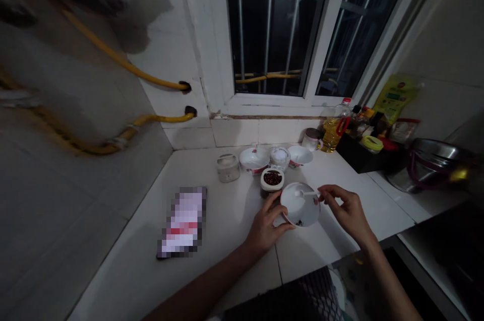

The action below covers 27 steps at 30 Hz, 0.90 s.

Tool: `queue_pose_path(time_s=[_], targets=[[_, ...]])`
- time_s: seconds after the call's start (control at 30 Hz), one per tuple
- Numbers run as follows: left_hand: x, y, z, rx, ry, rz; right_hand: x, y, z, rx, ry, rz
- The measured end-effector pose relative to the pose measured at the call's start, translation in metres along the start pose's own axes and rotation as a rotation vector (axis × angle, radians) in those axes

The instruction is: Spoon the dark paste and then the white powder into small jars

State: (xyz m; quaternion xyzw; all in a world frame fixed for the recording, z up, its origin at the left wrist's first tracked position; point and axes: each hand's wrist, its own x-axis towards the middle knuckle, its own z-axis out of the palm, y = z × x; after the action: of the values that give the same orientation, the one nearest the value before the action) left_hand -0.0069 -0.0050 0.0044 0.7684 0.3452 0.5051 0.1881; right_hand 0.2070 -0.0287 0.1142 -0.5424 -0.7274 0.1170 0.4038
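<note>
My left hand (266, 226) grips a small white bowl (300, 205) by its near left rim and tilts it toward me; a few dark bits lie at its lower inner edge. My right hand (346, 210) pinches the handle of a small white spoon (307, 193) whose tip rests inside the bowl. Just behind the bowl stands an open white pot of dark red spice (272, 179) on the white tiled counter (227, 210).
Behind are a lidded jar (228, 167), more white condiment pots (254, 158), an oil bottle (333, 132) and a black rack of bottles (365, 152). A steel pot (429, 162) sits at right. A blurred flat object (182, 222) lies at left. Yellow hoses (124, 64) cross the wall.
</note>
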Motion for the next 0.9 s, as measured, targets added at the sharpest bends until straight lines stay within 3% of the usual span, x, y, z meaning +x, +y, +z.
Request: queue_pose_path(time_s=[0.1,0.23,0.37,0.57,0.8,0.9], targets=[[-0.001,0.001,-0.001,0.022,-0.016,0.08,-0.018,0.01,-0.009,-0.137,-0.033,0.041],[-0.003,0.002,-0.001,0.093,-0.012,0.207,-0.034,0.019,-0.005,-0.177,-0.097,0.151],[-0.005,0.001,-0.001,0.151,-0.024,0.28,-0.038,0.018,0.008,0.025,-0.133,0.303],[-0.005,0.003,-0.002,0.198,-0.05,0.299,-0.034,0.02,0.01,0.181,-0.008,0.397],[-0.001,0.012,-0.006,0.234,-0.148,0.288,-0.032,0.027,0.028,0.522,-0.091,0.587],[0.0,0.017,-0.011,0.207,-0.163,0.277,-0.033,0.022,0.037,0.643,-0.044,0.664]])
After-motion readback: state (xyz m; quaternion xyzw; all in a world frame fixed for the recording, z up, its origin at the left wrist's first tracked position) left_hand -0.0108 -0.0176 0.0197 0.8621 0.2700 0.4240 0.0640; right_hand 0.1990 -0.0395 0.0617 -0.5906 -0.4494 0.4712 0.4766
